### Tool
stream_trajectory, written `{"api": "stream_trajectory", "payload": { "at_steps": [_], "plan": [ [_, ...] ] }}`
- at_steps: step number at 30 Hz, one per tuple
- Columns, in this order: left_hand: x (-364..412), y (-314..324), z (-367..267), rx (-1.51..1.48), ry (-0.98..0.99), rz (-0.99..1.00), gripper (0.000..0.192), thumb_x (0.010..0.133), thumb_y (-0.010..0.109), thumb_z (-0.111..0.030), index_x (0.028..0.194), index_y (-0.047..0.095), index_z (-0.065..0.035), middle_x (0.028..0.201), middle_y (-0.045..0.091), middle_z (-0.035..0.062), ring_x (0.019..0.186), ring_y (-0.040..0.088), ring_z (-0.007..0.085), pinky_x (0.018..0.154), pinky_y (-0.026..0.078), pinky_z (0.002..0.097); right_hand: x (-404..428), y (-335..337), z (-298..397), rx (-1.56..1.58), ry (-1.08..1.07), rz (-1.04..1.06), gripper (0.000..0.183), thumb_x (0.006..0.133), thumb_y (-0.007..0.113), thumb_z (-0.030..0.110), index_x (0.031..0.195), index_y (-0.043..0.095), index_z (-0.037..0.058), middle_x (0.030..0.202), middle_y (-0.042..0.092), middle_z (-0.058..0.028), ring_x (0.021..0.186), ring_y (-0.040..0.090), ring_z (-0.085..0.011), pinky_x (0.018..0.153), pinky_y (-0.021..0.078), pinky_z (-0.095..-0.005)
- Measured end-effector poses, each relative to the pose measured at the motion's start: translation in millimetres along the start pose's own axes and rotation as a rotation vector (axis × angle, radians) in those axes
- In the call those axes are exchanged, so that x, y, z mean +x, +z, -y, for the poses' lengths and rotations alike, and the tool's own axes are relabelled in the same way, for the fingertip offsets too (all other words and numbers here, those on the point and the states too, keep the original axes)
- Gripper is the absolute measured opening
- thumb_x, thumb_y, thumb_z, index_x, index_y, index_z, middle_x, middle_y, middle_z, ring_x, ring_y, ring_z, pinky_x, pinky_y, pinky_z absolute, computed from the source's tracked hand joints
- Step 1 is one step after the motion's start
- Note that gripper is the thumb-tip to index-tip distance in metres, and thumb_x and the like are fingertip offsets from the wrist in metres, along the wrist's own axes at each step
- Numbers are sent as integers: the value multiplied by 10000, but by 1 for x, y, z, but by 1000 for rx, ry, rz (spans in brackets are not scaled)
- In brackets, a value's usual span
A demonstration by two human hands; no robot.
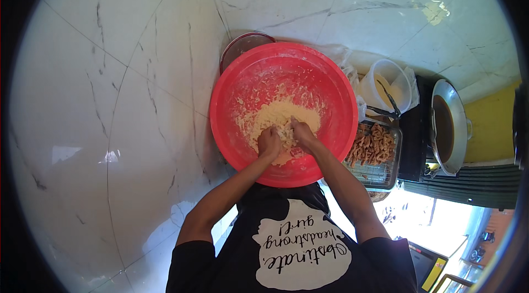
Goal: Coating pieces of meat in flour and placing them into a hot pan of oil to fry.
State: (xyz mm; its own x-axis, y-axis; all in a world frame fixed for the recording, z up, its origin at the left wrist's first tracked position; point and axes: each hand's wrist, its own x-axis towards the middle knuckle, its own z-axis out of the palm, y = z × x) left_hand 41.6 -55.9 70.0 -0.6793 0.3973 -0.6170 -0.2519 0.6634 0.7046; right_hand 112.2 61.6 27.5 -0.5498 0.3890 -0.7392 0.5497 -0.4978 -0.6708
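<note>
A large red plastic basin (326, 74) stands before me, with a heap of pale yellowish flour (268, 113) in it and flour smeared up its walls. My left hand (269, 143) is curled low in the flour, thumb uppermost. Facing it, my right hand (303, 132) is curled too, its thumb pointing away from me. Between the two hands lie whitish flour-coated pieces (285, 132), which both hands grip from either side. What the pieces are under the coating cannot be made out, and my lower fingers are partly hidden.
To the right, a wire rack over a tray (382, 175) bears fried brown strips (376, 144). Behind it, black tongs (386, 101) lean in a clear plastic tub (368, 88). Farther right, a wide metal pan (444, 123) holds brown liquid. Tiled walls (165, 66) rise close behind and left.
</note>
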Motion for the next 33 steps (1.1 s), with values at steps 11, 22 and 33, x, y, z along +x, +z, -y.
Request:
{"api": "stream_trajectory", "payload": {
  "at_steps": [11, 22, 33],
  "plan": [
    [39, -39, 25, 320, 277, -90, 390, 893, 335, -327, 913, 566, -14, 921, 584, 233, 887, 548, 397, 760, 418, 462, -20, 48, -7, -1426, -750, 5, 494, 735, 610, 392, 1105, 543, 72, 991, 591, -187, 922, 571, -319, 825, 447, -383],
    [40, -38, 20, 264, 178, -41, 393, 879, 335, -295, 1027, 544, 3, 1046, 556, 228, 965, 536, 382, 822, 416, 430, -52, 0, 41, -978, -100, 548, 383, 685, 628, 172, 1040, 577, 35, 839, 623, -193, 770, 617, -317, 691, 495, -384],
    [59, 36, 60, -410, -322, 195, 454, 893, 314, -299, 1131, 498, 41, 1084, 557, 168, 948, 559, 245, 834, 419, 349, 19, 11, -30, -952, -193, -102, 401, 826, 471, 343, 881, 612, -29, 839, 616, -214, 823, 611, -282, 738, 474, -362]
  ]
}}
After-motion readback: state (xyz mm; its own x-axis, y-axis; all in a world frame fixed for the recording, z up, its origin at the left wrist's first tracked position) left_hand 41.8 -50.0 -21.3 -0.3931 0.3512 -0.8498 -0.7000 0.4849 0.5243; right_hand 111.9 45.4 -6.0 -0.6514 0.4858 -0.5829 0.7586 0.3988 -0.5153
